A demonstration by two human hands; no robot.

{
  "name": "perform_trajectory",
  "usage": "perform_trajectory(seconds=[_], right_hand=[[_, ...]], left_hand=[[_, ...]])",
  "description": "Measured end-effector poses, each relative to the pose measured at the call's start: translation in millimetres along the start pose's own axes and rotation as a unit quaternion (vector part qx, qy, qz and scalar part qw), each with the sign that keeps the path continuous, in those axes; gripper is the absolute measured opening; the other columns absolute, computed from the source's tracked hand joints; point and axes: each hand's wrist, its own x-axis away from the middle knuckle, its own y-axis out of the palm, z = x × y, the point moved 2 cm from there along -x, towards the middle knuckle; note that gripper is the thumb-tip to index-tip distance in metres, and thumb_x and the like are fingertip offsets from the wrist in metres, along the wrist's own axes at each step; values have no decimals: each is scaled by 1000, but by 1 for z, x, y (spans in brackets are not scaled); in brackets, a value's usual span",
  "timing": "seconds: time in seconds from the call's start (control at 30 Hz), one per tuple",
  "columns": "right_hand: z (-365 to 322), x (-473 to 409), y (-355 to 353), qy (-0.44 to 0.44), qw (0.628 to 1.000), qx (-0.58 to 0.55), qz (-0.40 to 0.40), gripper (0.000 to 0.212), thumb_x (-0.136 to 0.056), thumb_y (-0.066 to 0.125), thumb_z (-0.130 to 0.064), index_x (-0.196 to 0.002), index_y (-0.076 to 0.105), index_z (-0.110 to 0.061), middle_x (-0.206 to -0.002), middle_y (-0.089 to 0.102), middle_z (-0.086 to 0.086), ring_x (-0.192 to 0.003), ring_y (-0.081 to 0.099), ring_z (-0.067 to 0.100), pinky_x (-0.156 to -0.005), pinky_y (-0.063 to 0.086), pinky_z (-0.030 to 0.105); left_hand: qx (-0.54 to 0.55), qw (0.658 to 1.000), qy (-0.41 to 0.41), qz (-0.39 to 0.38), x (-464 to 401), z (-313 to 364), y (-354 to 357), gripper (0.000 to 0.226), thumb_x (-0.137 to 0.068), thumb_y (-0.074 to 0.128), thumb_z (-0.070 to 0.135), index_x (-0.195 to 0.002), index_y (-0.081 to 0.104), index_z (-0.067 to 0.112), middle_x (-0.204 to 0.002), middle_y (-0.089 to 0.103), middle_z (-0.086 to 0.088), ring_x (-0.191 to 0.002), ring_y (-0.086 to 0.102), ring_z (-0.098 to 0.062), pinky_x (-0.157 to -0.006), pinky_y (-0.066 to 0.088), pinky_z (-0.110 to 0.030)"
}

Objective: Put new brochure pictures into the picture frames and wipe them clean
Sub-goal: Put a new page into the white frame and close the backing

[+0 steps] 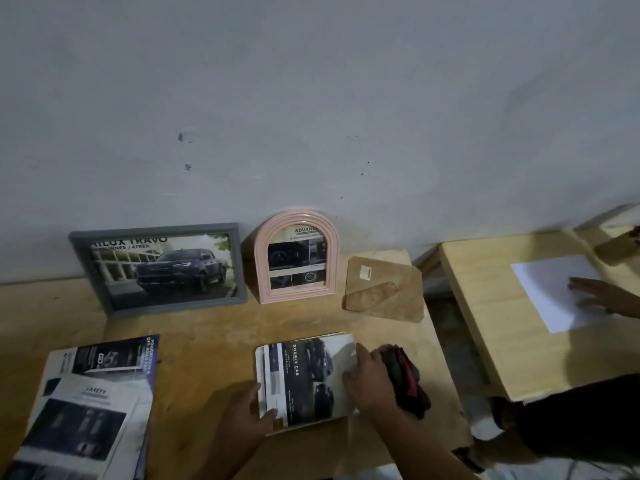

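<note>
A white frame [304,377] lies flat on the wooden table [214,344] with a "Double Cab" brochure picture laid on it. My left hand [242,419] holds its left lower edge, thumb on top. My right hand [369,381] rests flat with straight fingers on the picture's right side. A dark red-and-black cloth [405,379] lies against that hand. A grey frame [159,268] with a truck picture and a pink arched frame [297,256] lean on the wall. A brown backing board [384,289] with its stand lies beside them.
A stack of brochures [86,407] lies at the left front. A second, lighter table [502,317] at the right carries a white sheet [550,289]; another person's hand [602,296] rests on that sheet. A dark gap separates the two tables.
</note>
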Motion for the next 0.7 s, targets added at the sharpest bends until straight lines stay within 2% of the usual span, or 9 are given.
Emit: perform_trajectory(seconds=[0.1,0.2,0.3,0.43,0.5,0.53,0.6,0.7], right_hand=[[-1,-1,-1,-47,995,77,-44,52,-92,56,-39,-141,40,-30,-132,47,2,-119,52,24,-96,52,38],[0,-1,-3,-88,984,134,-72,51,-93,53,-39,-141,38,-32,-133,43,4,-122,48,26,-96,51,40],[3,-5,-5,-114,963,222,-101,57,-94,48,-41,-147,26,-39,-140,34,9,-127,40,33,-98,49,47],[8,-11,-3,-148,934,290,-143,69,-96,44,-46,-154,7,-45,-155,20,12,-135,31,42,-105,39,56],[10,-13,-2,-156,931,298,-139,73,-97,42,-46,-157,0,-44,-157,18,12,-135,32,41,-105,39,57],[11,-14,-2,-156,933,298,-132,74,-97,41,-46,-158,-2,-42,-158,18,12,-135,32,41,-104,39,56],[11,-17,-3,-153,937,295,-110,74,-99,39,-46,-160,-2,-35,-159,18,11,-136,33,39,-104,41,54],[11,-19,-2,-173,929,306,-117,72,-99,37,-46,-159,-1,-35,-160,14,10,-139,30,39,-107,38,56]], left_hand=[[-38,999,7,8,-1,4,2,66,-91,79,24,-150,52,13,-141,59,-6,-115,60,-18,-97,49,-32],[-87,996,13,8,-6,2,3,73,-93,77,31,-156,44,16,-153,51,-9,-132,54,-23,-110,44,-36],[-142,989,39,6,-9,-1,6,73,-93,75,37,-156,44,22,-155,47,-5,-141,46,-20,-114,39,-32],[-182,982,45,4,-6,-1,8,42,-92,73,45,-132,66,33,-141,49,2,-125,54,-10,-99,44,-21],[-191,981,46,0,-3,0,8,31,-91,73,47,-119,61,42,-139,48,5,-118,54,-7,-89,41,-17],[-197,979,51,-2,-3,0,8,33,-91,72,47,-120,57,41,-139,47,6,-117,53,-6,-86,40,-17],[-207,977,52,-5,-2,-1,9,49,-93,70,48,-137,51,36,-144,43,7,-121,53,-7,-85,38,-16],[-214,975,59,-9,-3,-3,10,65,-94,68,47,-152,43,30,-148,41,5,-127,52,-9,-89,40,-15]])
